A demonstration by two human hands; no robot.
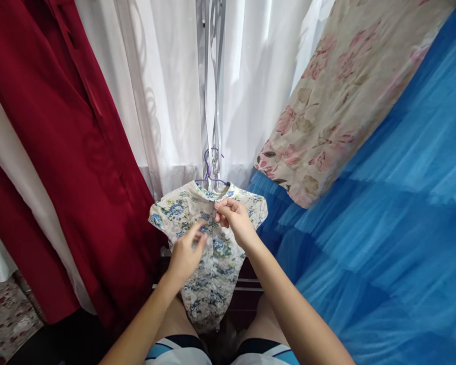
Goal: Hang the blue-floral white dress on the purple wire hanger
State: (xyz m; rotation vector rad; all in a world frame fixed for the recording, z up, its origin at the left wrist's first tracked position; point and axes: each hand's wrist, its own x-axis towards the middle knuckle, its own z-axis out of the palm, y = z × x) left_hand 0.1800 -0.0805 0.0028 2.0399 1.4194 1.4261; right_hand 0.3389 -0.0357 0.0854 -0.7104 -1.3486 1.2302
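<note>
A white short-sleeved blouse (218, 274) with blue and green flowers hangs upright in front of me on a purple hanger (208, 167). A straight line of closure runs down its middle. Just below the collar, my right hand (233, 218) is closed in a pinch at the top of that front line; the exact bit between the fingertips is hidden. Lower and to the left, my left hand (188, 253) is slightly blurred, with thumb and fingers apart. It is in front of the blouse and appears to hold nothing.
Dark red cloth (95, 167) hangs at left. Pale floral fabric (323, 121) and tiered blue tulle (395, 203) hang at right. White curtains (171, 76) and grey ribbons (216, 71) are behind the hanger. My legs (262, 319) are below.
</note>
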